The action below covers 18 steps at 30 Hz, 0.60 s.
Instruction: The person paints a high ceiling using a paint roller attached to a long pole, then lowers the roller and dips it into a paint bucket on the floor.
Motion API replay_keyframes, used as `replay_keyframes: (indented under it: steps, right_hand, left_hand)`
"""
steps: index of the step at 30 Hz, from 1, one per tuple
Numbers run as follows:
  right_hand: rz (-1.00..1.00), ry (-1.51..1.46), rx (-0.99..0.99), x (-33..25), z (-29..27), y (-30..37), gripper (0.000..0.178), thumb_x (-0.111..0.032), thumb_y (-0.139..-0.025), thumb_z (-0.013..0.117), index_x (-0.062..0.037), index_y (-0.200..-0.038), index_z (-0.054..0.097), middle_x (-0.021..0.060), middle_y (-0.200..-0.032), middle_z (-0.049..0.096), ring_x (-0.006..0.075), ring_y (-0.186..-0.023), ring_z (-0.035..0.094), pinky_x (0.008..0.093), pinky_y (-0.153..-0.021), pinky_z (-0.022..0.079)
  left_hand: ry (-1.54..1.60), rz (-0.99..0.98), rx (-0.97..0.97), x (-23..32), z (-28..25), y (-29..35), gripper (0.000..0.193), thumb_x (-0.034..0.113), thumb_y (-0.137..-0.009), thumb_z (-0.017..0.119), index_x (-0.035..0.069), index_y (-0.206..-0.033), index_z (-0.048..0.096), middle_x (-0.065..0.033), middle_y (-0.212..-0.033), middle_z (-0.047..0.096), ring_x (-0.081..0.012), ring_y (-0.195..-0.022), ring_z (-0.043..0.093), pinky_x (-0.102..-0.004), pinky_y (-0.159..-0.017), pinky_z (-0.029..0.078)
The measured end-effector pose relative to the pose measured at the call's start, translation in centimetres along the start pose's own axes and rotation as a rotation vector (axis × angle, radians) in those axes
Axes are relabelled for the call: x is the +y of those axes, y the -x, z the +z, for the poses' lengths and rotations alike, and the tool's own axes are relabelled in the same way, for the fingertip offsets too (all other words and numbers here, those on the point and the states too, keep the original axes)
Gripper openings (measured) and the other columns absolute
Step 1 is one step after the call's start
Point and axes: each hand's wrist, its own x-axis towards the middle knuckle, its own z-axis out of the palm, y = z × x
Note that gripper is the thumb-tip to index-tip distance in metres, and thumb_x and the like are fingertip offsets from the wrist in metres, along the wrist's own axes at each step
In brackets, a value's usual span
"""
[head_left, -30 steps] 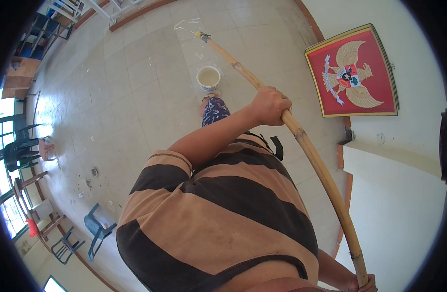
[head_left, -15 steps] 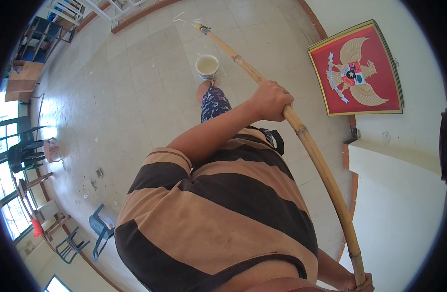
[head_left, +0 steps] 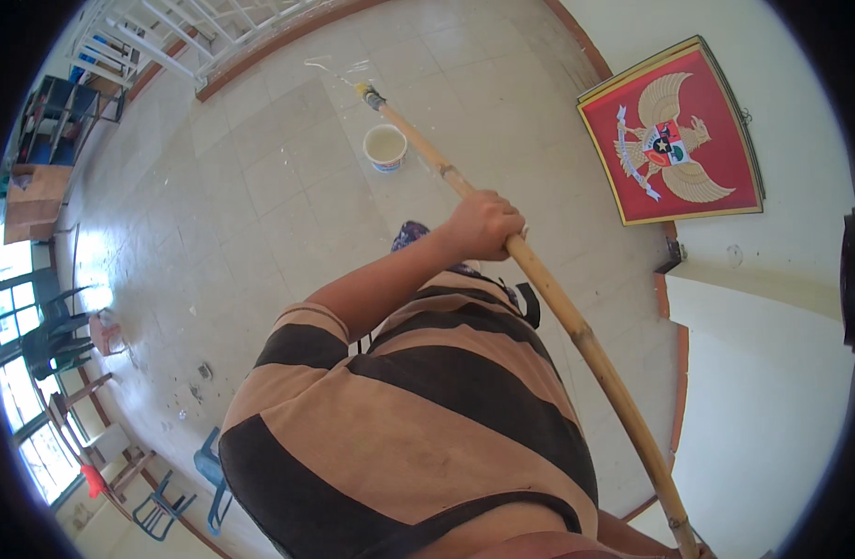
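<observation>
My left hand (head_left: 484,225) is wrapped around a long bamboo pole (head_left: 590,349) at about its middle, in front of my body. At the lower right, my right hand (head_left: 703,552) grips the near end of the same pole, mostly cut off by the picture's edge. The pole slants away to the upper left. Its far tip carries a dark and yellow binding (head_left: 370,95) and a thin, pale bent wire (head_left: 327,67), like a paint roller's frame; whether a roller sleeve is on it I cannot tell. Below that tip, a white bucket (head_left: 386,149) with pale contents stands on the tiled floor.
A red framed panel with a golden bird (head_left: 674,140) leans by the right wall. White railings (head_left: 195,47) stand at the far left. Along the left are a shelf (head_left: 60,116), cardboard (head_left: 38,200), stacked dark chairs (head_left: 55,340) and a blue chair (head_left: 213,475).
The pole and my left hand have shifted left and slightly nearer. My bare foot beside the bucket is no longer visible. The room has moved slightly in view; both hands keep hold of the pole.
</observation>
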Motion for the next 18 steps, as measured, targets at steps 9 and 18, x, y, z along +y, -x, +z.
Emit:
replay_keyframes:
  steps: [9,18]
  right_hand:
    - [-0.100,0.180,-0.045,-10.0,3.4,-5.7,0.038,-0.039,-0.099,0.042,-0.0061,-0.080,0.043,0.0003,-0.066,0.043,0.0115,-0.051,0.042,0.0248,-0.046,0.043]
    - [-0.059,0.100,-0.232,-16.3,2.7,-7.4,0.034,-0.034,-0.099,0.043,-0.0060,-0.080,0.044,0.0013,-0.067,0.045,0.0112,-0.052,0.044,0.0244,-0.047,0.043]
  left_hand:
    - [0.179,-0.039,0.007,0.9,-1.3,-1.3,0.020,0.014,-0.063,0.071,0.010,-0.060,0.052,-0.0054,-0.059,0.054,-0.0255,-0.058,0.057,-0.0372,-0.056,0.044]
    - [0.120,-0.096,-0.187,2.0,3.3,1.8,0.018,0.015,-0.060,0.069,0.009,-0.059,0.052,-0.0062,-0.059,0.056,-0.0278,-0.060,0.059,-0.0393,-0.058,0.045]
